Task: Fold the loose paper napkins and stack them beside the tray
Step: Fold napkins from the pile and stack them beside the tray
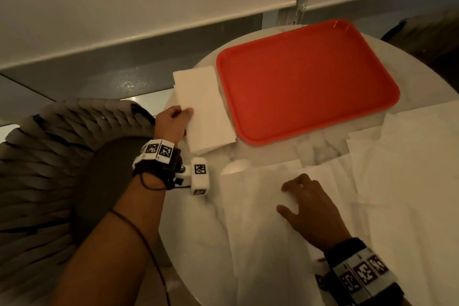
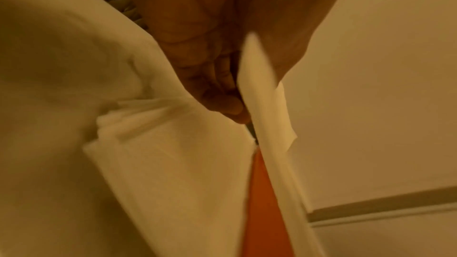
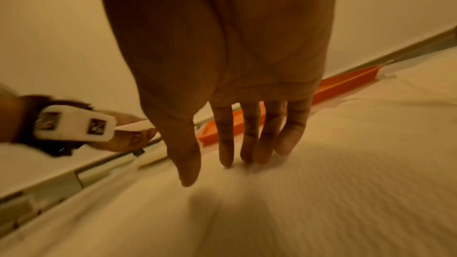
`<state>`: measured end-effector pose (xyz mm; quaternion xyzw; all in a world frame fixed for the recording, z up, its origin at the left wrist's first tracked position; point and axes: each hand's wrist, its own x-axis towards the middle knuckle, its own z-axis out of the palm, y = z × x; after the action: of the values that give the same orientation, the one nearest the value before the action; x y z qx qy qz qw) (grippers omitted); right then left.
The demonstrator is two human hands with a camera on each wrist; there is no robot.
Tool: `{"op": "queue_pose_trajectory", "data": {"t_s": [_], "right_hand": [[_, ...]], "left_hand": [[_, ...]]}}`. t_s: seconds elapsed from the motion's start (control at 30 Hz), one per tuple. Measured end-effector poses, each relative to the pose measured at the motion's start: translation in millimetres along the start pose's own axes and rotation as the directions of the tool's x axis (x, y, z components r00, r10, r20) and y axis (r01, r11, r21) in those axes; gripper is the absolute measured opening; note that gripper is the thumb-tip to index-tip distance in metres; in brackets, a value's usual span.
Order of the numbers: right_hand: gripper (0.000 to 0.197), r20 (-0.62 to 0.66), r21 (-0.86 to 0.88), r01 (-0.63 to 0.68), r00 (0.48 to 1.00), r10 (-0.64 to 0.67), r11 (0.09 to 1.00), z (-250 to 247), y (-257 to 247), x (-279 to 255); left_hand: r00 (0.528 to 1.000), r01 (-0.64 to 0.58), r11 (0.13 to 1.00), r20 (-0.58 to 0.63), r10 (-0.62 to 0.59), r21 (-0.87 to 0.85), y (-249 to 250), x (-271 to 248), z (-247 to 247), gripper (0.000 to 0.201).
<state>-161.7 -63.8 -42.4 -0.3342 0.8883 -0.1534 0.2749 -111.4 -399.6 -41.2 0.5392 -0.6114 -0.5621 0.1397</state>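
Observation:
A red tray (image 1: 308, 82) lies on the round marble table (image 1: 320, 149). Left of it sits a stack of folded white napkins (image 1: 211, 126). My left hand (image 1: 173, 122) pinches a folded napkin (image 1: 196, 87) by its near-left edge, thumb on top, and holds it just over the stack; in the left wrist view the folded napkin (image 2: 264, 108) runs edge-on past my fingers (image 2: 217, 97), with the tray (image 2: 267, 202) behind. My right hand (image 1: 308, 208) lies flat, fingers (image 3: 249, 140) straight and spread, on a loose unfolded napkin (image 1: 260, 231) in front of me.
More loose napkins (image 1: 409, 156) overlap across the right side of the table. A woven grey chair (image 1: 49, 156) stands at the left, below the table edge. A pale wall with a grey ledge (image 1: 124, 64) runs behind the table.

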Motion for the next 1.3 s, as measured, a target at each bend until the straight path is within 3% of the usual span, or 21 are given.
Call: {"op": "queue_pose_trajectory", "data": {"t_s": [0.13,0.3,0.4,0.5,0.73,0.87,0.93,1.0,1.1,1.2,1.3], "right_hand": [[0.047,-0.041,-0.077,0.035,0.998,-0.038,0.996,8.8,-2.8,-5.6],[0.033,-0.058,-0.114,0.103,0.992,-0.11,0.988,14.0,-0.7,-6.4],[0.018,-0.036,-0.114,0.152,0.987,-0.157,0.982,13.5,2.9,-4.4],[0.011,-0.008,-0.093,0.193,0.981,-0.195,0.977,13.2,6.8,-2.6],[0.009,0.068,0.21,0.239,0.964,-0.258,0.948,0.0,19.3,-8.9],[0.02,0.076,0.44,0.314,0.92,-0.384,0.841,-16.7,16.5,-27.5],[0.018,0.023,0.51,0.375,0.894,-0.448,0.774,-25.3,13.5,-39.6],[0.018,-0.016,0.548,0.404,0.881,-0.474,0.732,-35.1,13.9,-50.3],[0.028,0.015,0.58,0.383,0.878,-0.479,0.719,-51.7,20.7,-60.3],[0.058,0.242,0.449,0.291,0.87,-0.429,0.845,-64.3,39.1,-60.4],[0.061,0.392,0.371,0.202,0.851,-0.35,0.906,-70.2,60.5,-58.7]], "left_hand": [[0.996,-0.024,0.914,-0.073,0.058,0.405,-6.6,6.4,2.4,0.035],[0.984,-0.096,0.886,-0.089,0.152,0.453,-9.3,-34.2,-12.4,0.024],[0.962,-0.261,0.842,0.058,0.265,0.473,-21.3,-94.7,-9.6,0.01],[0.928,-0.36,0.801,0.268,0.257,0.478,-50.4,-151.0,1.2,0.005],[0.899,-0.424,0.732,0.344,0.27,0.534,-101.8,-211.3,31.9,0.041],[0.871,-0.483,0.595,0.426,0.247,0.642,-105.5,-225.2,41.8,0.075],[0.86,-0.502,0.557,0.452,0.238,0.662,-101.2,-232.1,44.6,0.073],[0.857,-0.501,0.568,0.464,0.224,0.653,-95.7,-237.9,44.3,0.061],[0.853,-0.468,0.73,0.472,0.224,0.498,-80.7,-248.4,37.4,0.042],[0.879,-0.405,0.84,0.406,0.249,0.361,-57.3,-265.1,28.4,0.025],[0.907,-0.39,0.852,0.308,0.288,0.351,-40.2,-276.7,22.0,0.021]]}}
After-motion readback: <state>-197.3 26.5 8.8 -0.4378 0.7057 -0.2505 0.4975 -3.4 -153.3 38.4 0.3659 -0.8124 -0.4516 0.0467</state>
